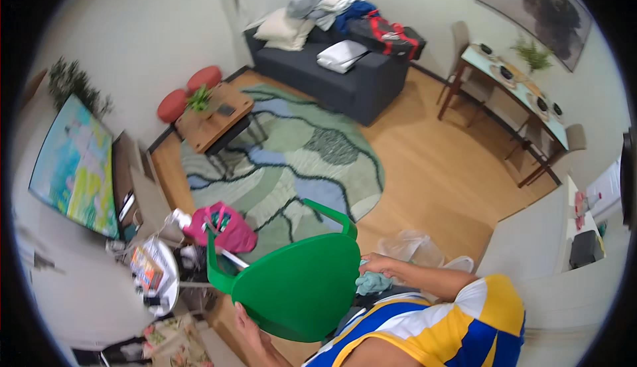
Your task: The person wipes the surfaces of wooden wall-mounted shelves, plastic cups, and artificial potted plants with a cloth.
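Observation:
A green plastic armchair (298, 287) is held up close in front of me, its broad smooth panel facing the camera and its two arms pointing away. At the panel's lower left edge is my left hand (249, 324), gripping it, with some fingers hidden behind the plastic. My right hand (375, 264) is at the chair's right edge and holds a light teal cloth (373, 283). A pink bag (234, 230) with things inside stands beyond the chair's left arm.
A patterned rug (283, 168) lies ahead, with a wooden coffee table (219, 113) on it. Left are a round white side table (171, 277) and a television (79, 163). A dark sofa (308, 73) stands at the back, a dining table (517, 95) at right. Clear plastic bags (413, 247) lie near my right arm.

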### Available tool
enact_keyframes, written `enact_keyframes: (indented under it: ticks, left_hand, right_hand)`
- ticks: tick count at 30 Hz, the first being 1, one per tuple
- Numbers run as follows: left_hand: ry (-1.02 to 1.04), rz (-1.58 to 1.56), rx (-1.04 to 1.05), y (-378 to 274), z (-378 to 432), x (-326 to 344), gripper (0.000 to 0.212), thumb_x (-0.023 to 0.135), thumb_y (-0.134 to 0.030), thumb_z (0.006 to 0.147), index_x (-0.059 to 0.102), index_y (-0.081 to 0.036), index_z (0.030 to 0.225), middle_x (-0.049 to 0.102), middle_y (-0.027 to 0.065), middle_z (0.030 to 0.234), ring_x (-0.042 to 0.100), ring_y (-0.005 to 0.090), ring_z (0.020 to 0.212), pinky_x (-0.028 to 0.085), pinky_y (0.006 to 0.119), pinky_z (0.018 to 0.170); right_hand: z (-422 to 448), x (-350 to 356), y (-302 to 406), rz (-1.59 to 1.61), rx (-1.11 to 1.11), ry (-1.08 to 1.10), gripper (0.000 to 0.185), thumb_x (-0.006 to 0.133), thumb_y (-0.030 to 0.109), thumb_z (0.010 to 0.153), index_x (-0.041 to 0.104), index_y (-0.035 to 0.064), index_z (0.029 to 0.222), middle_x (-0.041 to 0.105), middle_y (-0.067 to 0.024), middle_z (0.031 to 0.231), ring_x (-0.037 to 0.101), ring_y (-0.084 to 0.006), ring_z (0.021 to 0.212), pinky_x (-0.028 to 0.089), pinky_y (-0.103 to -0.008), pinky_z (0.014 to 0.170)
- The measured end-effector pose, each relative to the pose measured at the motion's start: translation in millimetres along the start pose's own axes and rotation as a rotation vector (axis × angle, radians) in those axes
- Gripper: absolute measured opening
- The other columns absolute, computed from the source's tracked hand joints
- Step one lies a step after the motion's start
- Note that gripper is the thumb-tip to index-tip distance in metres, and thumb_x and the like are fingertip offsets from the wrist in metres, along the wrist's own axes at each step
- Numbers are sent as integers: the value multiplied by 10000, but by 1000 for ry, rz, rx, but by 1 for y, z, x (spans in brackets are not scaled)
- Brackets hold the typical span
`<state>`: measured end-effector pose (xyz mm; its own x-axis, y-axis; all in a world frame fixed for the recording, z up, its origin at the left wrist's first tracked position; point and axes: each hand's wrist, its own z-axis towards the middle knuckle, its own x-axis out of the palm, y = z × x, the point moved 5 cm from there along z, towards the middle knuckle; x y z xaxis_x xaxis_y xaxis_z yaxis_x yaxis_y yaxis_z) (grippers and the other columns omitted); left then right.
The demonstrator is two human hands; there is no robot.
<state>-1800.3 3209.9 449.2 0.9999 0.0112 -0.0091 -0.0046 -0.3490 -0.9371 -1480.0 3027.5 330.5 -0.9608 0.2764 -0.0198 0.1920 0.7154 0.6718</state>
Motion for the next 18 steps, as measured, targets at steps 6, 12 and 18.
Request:
enact_keyframes:
  ticks: [6, 12, 18]
  left_hand:
    - [694, 118, 187, -56, 11, 208, 194, 669, -210, 825, 566, -46, 843, 501, -26, 723, 437, 55, 659, 349, 224, 583]
    - [1330, 407, 255, -79, 5, 379, 304, 765, -148, 693, 625, -5, 922, 618, 36, 827, 553, 106, 748, 445, 253, 679]
    - [1493, 541, 8, -62, 44, 487, 415, 777, -215, 722, 637, 36, 1021, 664, 94, 923, 612, 137, 831, 488, 272, 757]
  right_hand:
    - [-26, -122, -29, 356, 3, -342, 428, 592, 34, 668, 615, 75, 1093, 612, -40, 934, 557, -143, 769, 457, -279, 607]
    - [-23, -183, -120, 789, -55, -778, 313, 588, 80, 747, 598, -11, 1047, 626, -83, 828, 580, -172, 719, 465, -318, 609]
    - [-38, -227, -90, 794, -113, -1173, 284, 548, 16, 731, 610, -30, 1004, 631, -111, 869, 590, -192, 716, 482, -323, 594]
